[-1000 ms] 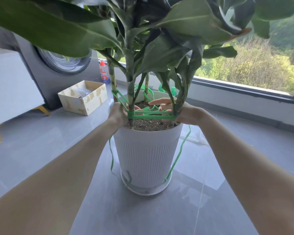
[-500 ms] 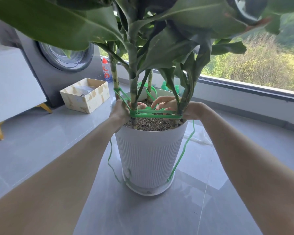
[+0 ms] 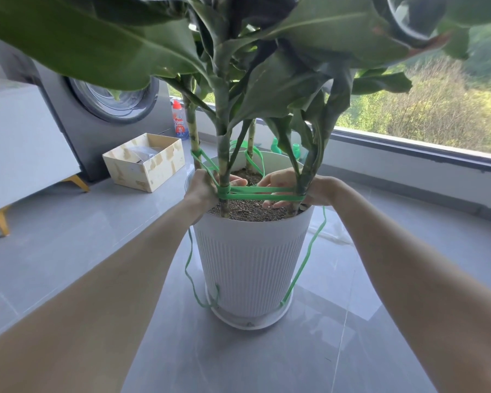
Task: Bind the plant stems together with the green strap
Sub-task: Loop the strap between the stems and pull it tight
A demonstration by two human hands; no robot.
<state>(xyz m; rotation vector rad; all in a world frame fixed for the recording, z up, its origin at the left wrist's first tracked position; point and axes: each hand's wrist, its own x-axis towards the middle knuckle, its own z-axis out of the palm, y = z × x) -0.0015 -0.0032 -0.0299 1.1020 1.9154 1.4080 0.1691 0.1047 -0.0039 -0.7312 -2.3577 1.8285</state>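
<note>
1. While the left hand stays curled round the nearest of the mottled green-and-yellow plant stems, just where the flat green plastic strap is wound, the right hand has drawn back toward its own side. A second ago its fingers lay stretched across to the left hand. Now a stretch of bare strap shows between the two.
2. The right hand's fingers are now curled, with the tips down by the brown gravelly soil just under the strap. From where I stand I cannot tell whether they pinch the strap or only rest behind it.
3. The strap runs in a few flat, taut-looking bands from the left hand's stem to the stem at the right wrist. Further loops go round the stems beyond both hands. That layout looks the same as before.
4. Its loose ends hang below each wrist, down the sides of the ribbed white plastic pot to the grey tiled floor.
5. My reading is that the wrap is laid and the hands have gone from passing the strap to holding tension. With both ends dangling free, nothing looks tied yet, so the knot is still to come. If the left hand lets go, the bands would likely slacken.
</note>
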